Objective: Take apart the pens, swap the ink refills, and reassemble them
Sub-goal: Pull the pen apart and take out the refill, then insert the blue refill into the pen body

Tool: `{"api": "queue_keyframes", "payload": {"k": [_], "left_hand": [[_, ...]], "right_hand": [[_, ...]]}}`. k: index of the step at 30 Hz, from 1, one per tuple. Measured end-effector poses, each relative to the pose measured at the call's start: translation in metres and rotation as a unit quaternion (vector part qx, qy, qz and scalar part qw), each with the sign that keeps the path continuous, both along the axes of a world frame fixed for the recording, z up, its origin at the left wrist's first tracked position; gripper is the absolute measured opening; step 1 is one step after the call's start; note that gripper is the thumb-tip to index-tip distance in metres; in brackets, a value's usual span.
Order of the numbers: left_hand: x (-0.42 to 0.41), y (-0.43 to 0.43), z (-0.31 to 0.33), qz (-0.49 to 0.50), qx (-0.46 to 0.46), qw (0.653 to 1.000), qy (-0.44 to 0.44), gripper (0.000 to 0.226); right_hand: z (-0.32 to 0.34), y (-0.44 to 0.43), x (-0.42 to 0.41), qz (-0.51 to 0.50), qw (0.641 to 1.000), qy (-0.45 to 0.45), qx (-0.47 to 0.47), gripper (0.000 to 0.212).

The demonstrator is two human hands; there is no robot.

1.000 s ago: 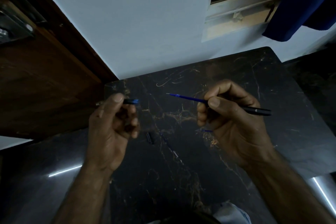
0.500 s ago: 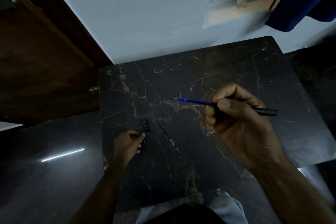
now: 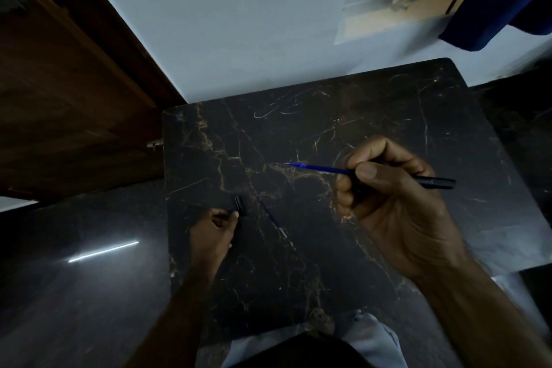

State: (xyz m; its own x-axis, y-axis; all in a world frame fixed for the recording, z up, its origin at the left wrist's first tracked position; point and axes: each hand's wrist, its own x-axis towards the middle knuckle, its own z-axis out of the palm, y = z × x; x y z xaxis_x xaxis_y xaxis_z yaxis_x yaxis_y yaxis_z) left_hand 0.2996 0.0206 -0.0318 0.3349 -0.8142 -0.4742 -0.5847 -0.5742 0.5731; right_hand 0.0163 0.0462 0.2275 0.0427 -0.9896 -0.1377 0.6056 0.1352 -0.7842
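Right hand (image 3: 397,203): raised above the table (image 3: 373,116), fingers curled tight, thumb and forefinger pinching a pen (image 3: 434,182) near its middle. The dark barrel is sticking out to the right past the knuckles; a blue refill (image 3: 321,168) is pointing left out of the fist, its tip hanging over the marble.

Left hand (image 3: 215,230): lying low on the table's left side, fingers loosely bent, fingertips reaching to a small dark pen part (image 3: 240,205). They are touching or nearly touching it (the light is too dim to say whether they are gripping it).

Second refill (image 3: 273,218): lying loose on the table between the two hands, running diagonally, blue along its length with a pale end nearest the person. Neither hand is touching it.

Table: dark marble with gold veins and a few pale scratches near the far edge, standing against a pale wall (image 3: 239,24).

Writing: none that I can read on the pen or the parts; everything is too dark and small.

Person: knees in pale trousers (image 3: 370,334) showing at the near edge.
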Motion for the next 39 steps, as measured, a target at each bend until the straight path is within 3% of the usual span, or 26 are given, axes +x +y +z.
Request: {"api": "queue_keyframes", "payload": {"k": [8,11,13,15,17,19,21,25,27,31,32,35,36,39], "left_hand": [[0.001,0.000,0.000,0.016,0.022,1.000,0.013,0.017],[-0.010,-0.005,0.024,0.115,0.010,0.988,0.102,0.026],[-0.021,-0.013,0.064,0.121,-0.047,0.971,0.201,0.021],[-0.037,-0.020,0.118,0.048,-0.123,0.928,0.349,0.016],[-0.055,-0.025,0.174,-0.077,-0.174,0.853,0.487,0.026],[-0.072,-0.029,0.221,-0.193,-0.200,0.787,0.551,0.031],[-0.085,-0.034,0.251,-0.229,-0.230,0.765,0.556,0.023],[-0.095,-0.033,0.261,-0.166,-0.274,0.780,0.537,0.020],[-0.082,-0.034,0.257,-0.108,-0.263,0.781,0.556,0.007],[-0.012,-0.050,0.241,0.043,-0.275,0.785,0.553,0.024],[0.010,-0.052,0.231,0.065,-0.273,0.812,0.512,0.023],[0.053,-0.046,0.173,0.058,-0.153,0.952,0.258,0.010],[0.060,-0.041,0.146,0.030,-0.084,0.973,0.211,0.007],[0.067,-0.024,0.067,-0.023,0.077,0.982,0.168,0.014]], "right_hand": [[-0.002,-0.003,-0.003,0.004,1.000,-0.003,-0.005,0.004],[-0.002,-0.003,-0.004,0.003,1.000,-0.006,-0.008,0.004],[-0.002,-0.003,-0.005,0.001,1.000,-0.010,-0.010,0.003],[-0.002,-0.004,-0.005,0.000,1.000,-0.016,-0.010,0.004],[-0.001,-0.005,-0.003,-0.001,1.000,-0.028,-0.012,0.004],[0.001,-0.007,0.002,-0.002,0.999,-0.038,-0.017,0.005],[0.004,-0.010,0.009,-0.007,0.999,-0.042,-0.030,0.006],[0.008,-0.014,0.017,-0.015,0.997,-0.045,-0.056,0.007],[0.006,-0.013,0.017,-0.022,0.998,-0.032,-0.059,0.008],[-0.004,-0.003,0.006,-0.036,0.998,-0.008,-0.046,0.007],[-0.007,0.000,0.003,-0.041,0.998,-0.006,-0.037,0.007],[-0.011,0.008,-0.003,-0.048,0.999,-0.006,-0.013,0.007],[-0.012,0.009,-0.003,-0.047,0.999,-0.006,-0.008,0.006],[-0.012,0.010,-0.001,-0.030,0.999,-0.006,-0.012,0.003]]}}
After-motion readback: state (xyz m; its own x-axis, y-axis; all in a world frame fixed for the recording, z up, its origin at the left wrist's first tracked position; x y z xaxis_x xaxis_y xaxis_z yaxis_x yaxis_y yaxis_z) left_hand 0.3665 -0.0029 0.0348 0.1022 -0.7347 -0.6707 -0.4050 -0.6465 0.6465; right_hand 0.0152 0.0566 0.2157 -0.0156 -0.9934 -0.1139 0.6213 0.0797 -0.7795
